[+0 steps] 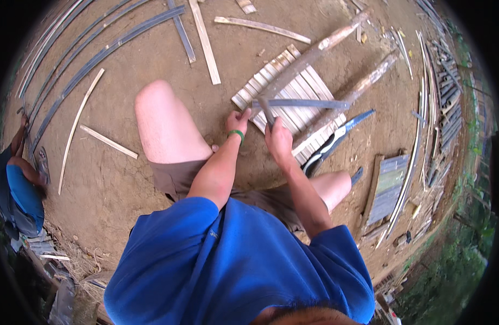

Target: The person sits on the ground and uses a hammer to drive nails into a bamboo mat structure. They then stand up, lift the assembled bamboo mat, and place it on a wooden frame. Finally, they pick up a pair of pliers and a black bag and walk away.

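My left hand, with a green band at its wrist, has its fingers closed at the near end of a dark grey flat strip. That strip lies across two round wooden poles. My right hand is wrapped round the handle of a short dark hammer, whose head is close to the strip's left end. Beneath the poles is a panel of pale wooden slats. To the right of the panel rests a blue saw with a black and white handle.
Loose pale strips and long dark strips lie on the dirt ground ahead and left. A grey slatted panel and piled poles are at right. Another person crouches at far left, a hand on the dark strips.
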